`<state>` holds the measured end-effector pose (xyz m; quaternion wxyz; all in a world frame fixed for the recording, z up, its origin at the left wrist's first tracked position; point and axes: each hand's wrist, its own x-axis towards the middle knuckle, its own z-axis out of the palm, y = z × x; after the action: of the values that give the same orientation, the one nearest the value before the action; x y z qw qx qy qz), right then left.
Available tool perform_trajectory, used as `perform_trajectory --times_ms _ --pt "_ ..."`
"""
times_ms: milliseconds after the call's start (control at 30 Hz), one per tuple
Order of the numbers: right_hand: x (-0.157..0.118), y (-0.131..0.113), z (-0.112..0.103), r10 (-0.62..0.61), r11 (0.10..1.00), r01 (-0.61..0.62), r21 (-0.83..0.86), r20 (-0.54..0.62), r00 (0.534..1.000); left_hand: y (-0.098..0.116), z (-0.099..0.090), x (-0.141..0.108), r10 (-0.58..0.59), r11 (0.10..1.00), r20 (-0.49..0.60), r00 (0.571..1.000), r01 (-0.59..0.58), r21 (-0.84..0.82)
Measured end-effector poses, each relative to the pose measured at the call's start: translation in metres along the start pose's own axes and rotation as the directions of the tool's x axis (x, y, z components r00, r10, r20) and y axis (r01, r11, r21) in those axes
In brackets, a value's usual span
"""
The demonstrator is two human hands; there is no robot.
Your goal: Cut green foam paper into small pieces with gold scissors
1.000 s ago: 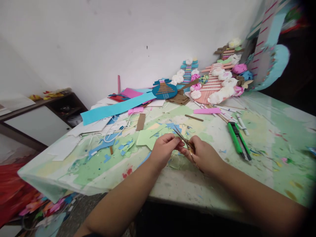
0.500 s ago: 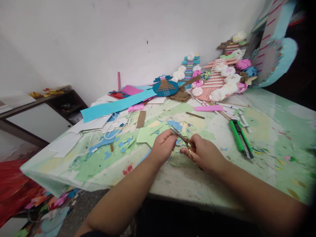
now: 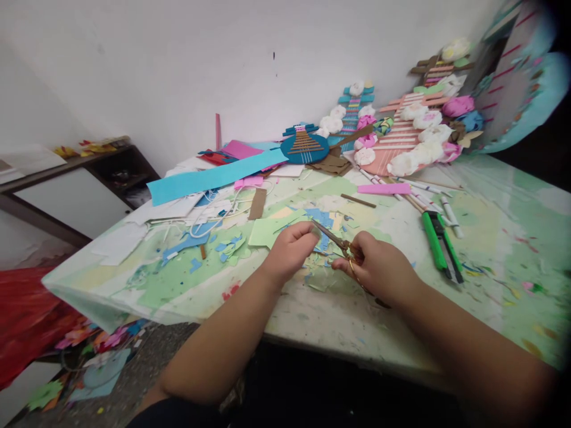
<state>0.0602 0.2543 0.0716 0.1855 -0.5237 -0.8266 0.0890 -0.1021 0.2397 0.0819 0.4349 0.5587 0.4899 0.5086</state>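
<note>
My right hand (image 3: 379, 264) is closed round the gold handles of a pair of scissors (image 3: 332, 236). The blades point up and to the left, toward my left hand. My left hand (image 3: 292, 249) is closed in a pinch just left of the blade tips; what it pinches is too small or hidden to make out. Beneath and behind both hands lie light green foam or paper sheets (image 3: 263, 233) and blue cut scraps (image 3: 322, 219). Small green and blue clippings (image 3: 231, 246) are scattered to the left.
A green utility knife (image 3: 441, 246) lies right of my hands, near several white markers (image 3: 451, 217) and a pink strip (image 3: 384, 188). A long turquoise strip (image 3: 214, 176) lies at back left. Decorated instrument-shaped crafts (image 3: 304, 148) stand along the wall. A cabinet (image 3: 75, 199) is at left.
The scissors and my right hand have shifted slightly right, away from my left hand, and the blades look closer together. The view has tilted a little. My left hand keeps its pinch.
</note>
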Motion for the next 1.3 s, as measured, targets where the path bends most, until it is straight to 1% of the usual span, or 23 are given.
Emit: perform_trajectory --times_ms 100,233,300,433,500,567,600,667,733,800,867,933,1033,1100,1233,1300 --pt "-0.001 -0.001 -0.002 0.0 0.987 -0.001 0.159 0.005 1.0 0.001 0.001 0.001 0.016 1.0 0.021 1.0 -0.015 -0.007" --pt "0.0 -0.001 0.0 -0.035 0.931 0.032 0.363 0.002 0.999 0.0 0.002 0.001 0.032 0.999 0.073 0.997 -0.035 0.037" --pt "0.0 -0.001 0.001 -0.03 0.917 0.022 0.399 0.014 0.999 -0.001 0.002 0.002 0.042 0.998 0.073 0.996 -0.045 0.04" --pt "0.002 0.001 0.003 0.018 0.932 -0.032 0.362 0.042 0.999 -0.003 0.0 0.003 0.068 0.998 0.032 0.997 -0.068 0.01" --pt "0.002 0.0 0.004 0.018 0.921 -0.033 0.387 0.043 0.999 -0.005 0.001 0.004 0.071 0.997 0.014 0.997 -0.071 0.016" --pt "0.003 -0.002 0.005 0.024 0.865 -0.03 0.501 0.018 1.0 -0.006 0.003 0.005 0.074 0.995 -0.003 0.997 -0.074 0.066" --pt "0.003 -0.004 0.005 0.034 0.813 -0.026 0.582 -0.003 0.999 -0.008 0.005 0.005 0.082 0.99 -0.01 0.997 -0.081 0.112" --pt "0.002 -0.008 0.004 0.081 0.679 -0.018 0.734 -0.05 0.995 -0.011 0.009 0.005 0.111 0.971 -0.006 0.994 -0.107 0.213" --pt "0.002 -0.011 0.002 0.131 0.575 -0.021 0.818 -0.067 0.989 -0.013 0.012 0.004 0.135 0.949 0.028 0.99 -0.138 0.283" --pt "0.002 -0.012 0.001 0.164 0.531 -0.048 0.846 -0.047 0.985 -0.015 0.015 0.003 0.131 0.941 0.086 0.988 -0.152 0.304" --pt "0.003 -0.011 0.002 0.179 0.515 -0.071 0.854 -0.026 0.984 -0.016 0.017 0.001 0.109 0.945 0.131 0.985 -0.143 0.294" --pt "0.004 -0.009 0.003 0.187 0.507 -0.08 0.858 -0.019 0.982 -0.016 0.018 0.0 0.083 0.959 0.159 0.984 -0.122 0.256" --pt "0.006 -0.006 0.003 0.178 0.507 -0.083 0.858 -0.01 0.984 -0.016 0.017 0.0 0.055 0.984 0.181 0.982 -0.085 0.158" --pt "0.005 -0.006 0.003 0.16 0.509 -0.084 0.857 0.002 0.987 -0.016 0.016 0.001 0.043 0.99 0.172 0.984 -0.065 0.125" --pt "0.004 -0.007 0.001 0.123 0.494 -0.056 0.868 -0.006 0.992 -0.018 0.016 0.004 0.025 0.991 0.104 0.994 -0.039 0.131" --pt "0.004 -0.007 0.001 0.104 0.478 -0.048 0.877 -0.003 0.995 -0.018 0.017 0.005 0.016 0.996 0.083 0.996 -0.024 0.088"
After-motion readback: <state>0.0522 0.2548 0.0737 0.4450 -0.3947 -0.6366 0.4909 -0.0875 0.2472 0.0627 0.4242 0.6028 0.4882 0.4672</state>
